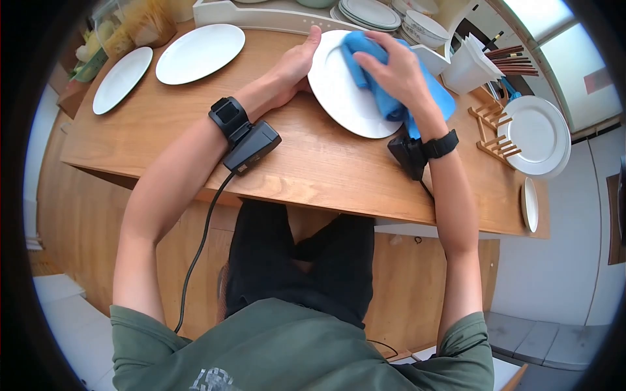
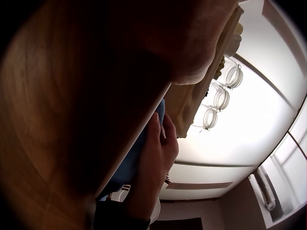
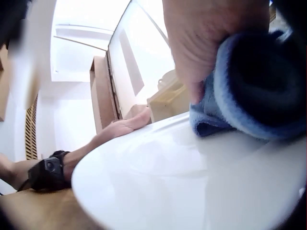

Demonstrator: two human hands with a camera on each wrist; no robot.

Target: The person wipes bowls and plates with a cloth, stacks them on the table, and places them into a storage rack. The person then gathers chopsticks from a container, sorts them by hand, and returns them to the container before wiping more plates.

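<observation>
My left hand [image 1: 295, 73] holds a round white plate [image 1: 334, 88] by its left rim, thumb up along the edge and the other fingers hidden behind it. The plate is tilted above the wooden table, its face towards me. My right hand [image 1: 399, 70] grips a bunched blue cloth [image 1: 373, 85] and presses it on the right part of the plate's face. In the right wrist view the cloth [image 3: 225, 96] forms a thick fold under the fingers, against the glossy plate [image 3: 158, 177]. The left wrist view shows the plate edge-on and dark, with the right hand [image 2: 156, 158] beyond.
Two white plates [image 1: 200, 54] [image 1: 122, 80] lie at the table's left. A white shelf [image 1: 261, 17] with stacked dishes [image 1: 372, 14] stands behind. On the right are a white chopstick holder [image 1: 471, 65], a wooden rack [image 1: 489, 130], more plates [image 1: 536, 137] and a small dish [image 1: 529, 205].
</observation>
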